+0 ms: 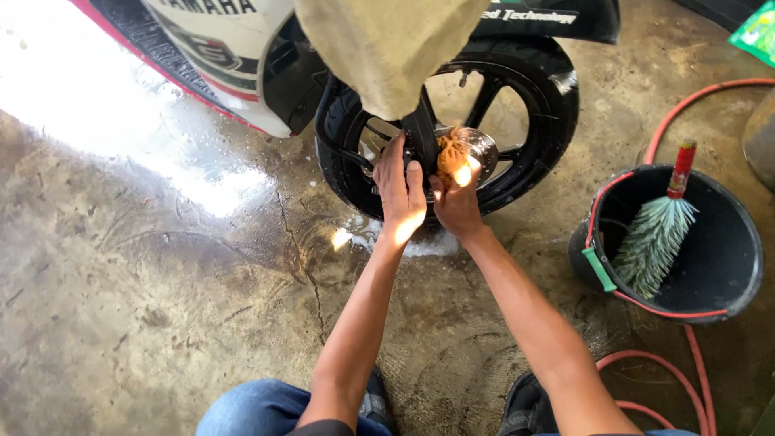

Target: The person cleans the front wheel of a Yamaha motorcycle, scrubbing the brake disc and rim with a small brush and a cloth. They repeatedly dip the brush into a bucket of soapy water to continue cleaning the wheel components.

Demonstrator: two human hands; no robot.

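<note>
A scooter's front wheel [542,121] with a black tyre and black spokes stands on wet concrete. My left hand [400,190] rests flat on the black fork leg [421,129] beside the hub. My right hand [458,202] presses an orange-brown sponge [452,157] against the shiny brake disc [483,145] at the wheel's centre. A beige cloth [387,48] hangs down over the top of the wheel.
A black bucket [726,266] with a red rim stands at right, holding a green-bristled brush [655,238] with a red handle. A pink hose [686,105] curls around the bucket. White scooter bodywork [226,48] is at top left. Foamy water [363,234] pools under the wheel.
</note>
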